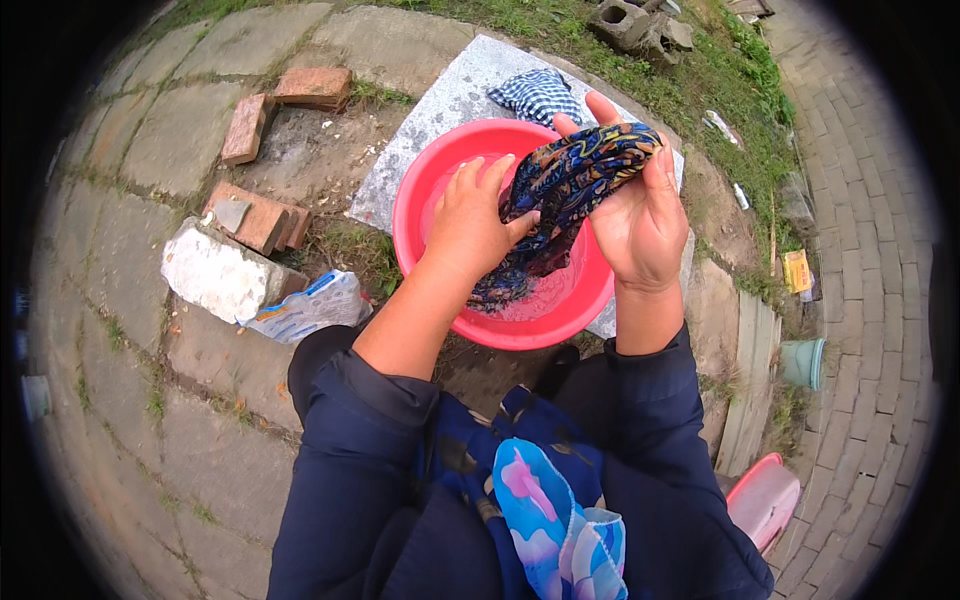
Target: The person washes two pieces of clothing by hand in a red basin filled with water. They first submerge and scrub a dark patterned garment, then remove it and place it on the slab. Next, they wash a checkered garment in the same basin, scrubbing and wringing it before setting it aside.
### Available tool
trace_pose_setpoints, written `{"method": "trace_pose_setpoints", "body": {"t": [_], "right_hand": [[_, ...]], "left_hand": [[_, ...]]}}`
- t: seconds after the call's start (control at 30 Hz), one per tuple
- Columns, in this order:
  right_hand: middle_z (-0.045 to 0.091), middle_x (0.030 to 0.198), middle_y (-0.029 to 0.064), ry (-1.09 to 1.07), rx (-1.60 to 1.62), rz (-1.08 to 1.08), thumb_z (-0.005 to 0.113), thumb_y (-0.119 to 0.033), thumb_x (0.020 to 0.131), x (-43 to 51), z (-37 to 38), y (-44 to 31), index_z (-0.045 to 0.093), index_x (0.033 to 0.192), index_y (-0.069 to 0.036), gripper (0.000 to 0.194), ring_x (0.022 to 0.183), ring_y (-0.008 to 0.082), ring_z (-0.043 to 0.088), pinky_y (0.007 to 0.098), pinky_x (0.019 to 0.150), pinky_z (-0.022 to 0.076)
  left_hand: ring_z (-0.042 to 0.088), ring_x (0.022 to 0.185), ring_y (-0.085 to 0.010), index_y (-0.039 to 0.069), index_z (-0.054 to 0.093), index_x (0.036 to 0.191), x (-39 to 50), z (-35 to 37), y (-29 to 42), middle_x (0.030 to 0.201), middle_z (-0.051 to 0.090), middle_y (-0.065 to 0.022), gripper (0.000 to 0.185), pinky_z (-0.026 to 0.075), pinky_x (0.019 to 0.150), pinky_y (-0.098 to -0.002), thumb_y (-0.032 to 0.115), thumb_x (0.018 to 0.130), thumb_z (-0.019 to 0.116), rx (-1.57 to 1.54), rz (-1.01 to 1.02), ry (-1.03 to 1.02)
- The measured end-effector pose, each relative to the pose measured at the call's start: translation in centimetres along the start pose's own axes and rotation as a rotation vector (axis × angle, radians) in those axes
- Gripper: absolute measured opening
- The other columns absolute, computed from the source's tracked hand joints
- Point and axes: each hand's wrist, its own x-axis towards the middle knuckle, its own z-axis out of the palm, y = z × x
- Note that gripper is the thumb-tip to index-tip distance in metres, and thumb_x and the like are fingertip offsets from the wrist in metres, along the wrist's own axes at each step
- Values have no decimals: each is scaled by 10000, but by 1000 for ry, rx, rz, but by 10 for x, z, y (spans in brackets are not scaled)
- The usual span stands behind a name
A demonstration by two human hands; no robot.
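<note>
A wet, dark patterned cloth (577, 169) is raised above a red plastic basin (416, 281). Its upper end is pinched by the thumb and fingers of my right hand (637, 217), palm turned up. The lower end trails into shallow, slightly foamy water (551, 304) in the basin. My left hand (476, 214) is over the basin's left side, fingers spread and thumb against or very near the cloth. Behind the basin, a blue-and-white checked cloth (538, 96) lies crumpled on the speckled stone slab (379, 187) that bears the basin.
Left of the basin are red bricks (311, 86), a white-faced block (214, 270) and a plastic packet (315, 307). To the right stand a green bucket (801, 364) and a pink basin (765, 499). Broken concrete blocks (622, 22) lie on the grass at the back.
</note>
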Motion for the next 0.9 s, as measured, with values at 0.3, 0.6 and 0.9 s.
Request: {"method": "trace_pose_setpoints", "body": {"t": [0.3, 0.6, 0.9], "right_hand": [[402, 1434, 162, -60, 243, -119, 338, -312, 1030, 2, 2, -32, 524, 1261, -42, 401, 1346, 379, 353, 569, 1086, 324], [623, 874, 43, 395, -305, -27, 656, -150, 900, 21, -104, 34, 526, 932, -92, 146, 820, 171, 593, 343, 813, 484], [620, 1093, 217, 166, -1926, 359, 709, -183, 779, -7, -159, 85, 511, 1199, -46, 483, 993, 396, 593, 441, 879, 468]], "left_hand": [[606, 683, -160, 33, 594, 850, 20, -35, 18, 738, 617, -68, 88, 477, 642, -303, 86, 835, 663, -744, -208, 95], [607, 989, -334, 121, 462, 1293, 21, -9, -1, 1079, 611, -166, 655, 483, 866, -405, 88, 697, 734, -260, -268, -91], [146, 1444, -313, 115, 318, 1471, -24, 72, -17, 1544, 233, -146, 761, 69, 1172, -454, 466, 856, 596, 288, -86, -772]]}}
